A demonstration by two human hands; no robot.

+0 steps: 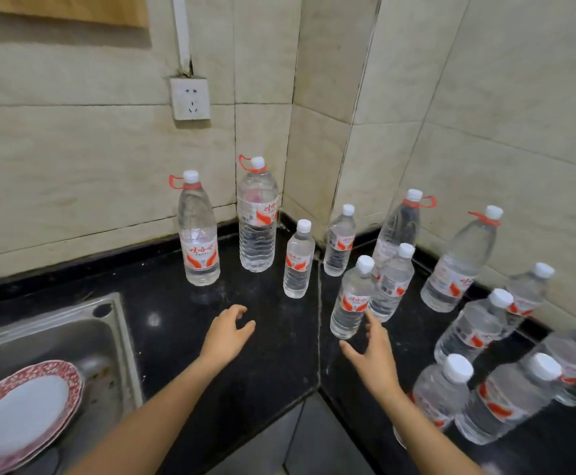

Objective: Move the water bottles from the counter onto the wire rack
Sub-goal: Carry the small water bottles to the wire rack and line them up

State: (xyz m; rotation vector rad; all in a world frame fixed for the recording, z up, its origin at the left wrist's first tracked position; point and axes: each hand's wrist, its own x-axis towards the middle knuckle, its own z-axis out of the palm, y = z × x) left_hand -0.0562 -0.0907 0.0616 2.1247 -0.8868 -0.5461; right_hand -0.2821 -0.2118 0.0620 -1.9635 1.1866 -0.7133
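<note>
Water bottles all on the black counter [163, 303], wire rack not in view. My right hand [372, 354] is spread wide, fingertips at the base of the nearest small bottle [351, 299], not closed on it; left hand [226, 332] open, empty. Risk: that bottle looks tilted, and a nudge would tip it into the small bottle [391, 282] right behind. Sink [108, 323] sits close on the left.

Clear water bottles [298, 259] with white caps stand across the black counter [163, 296] from centre to lower right, both open hands, left hand [226, 332] and right hand [372, 354], reaching mid-frame, the right hand just beside a small bottle [350, 299].
</note>
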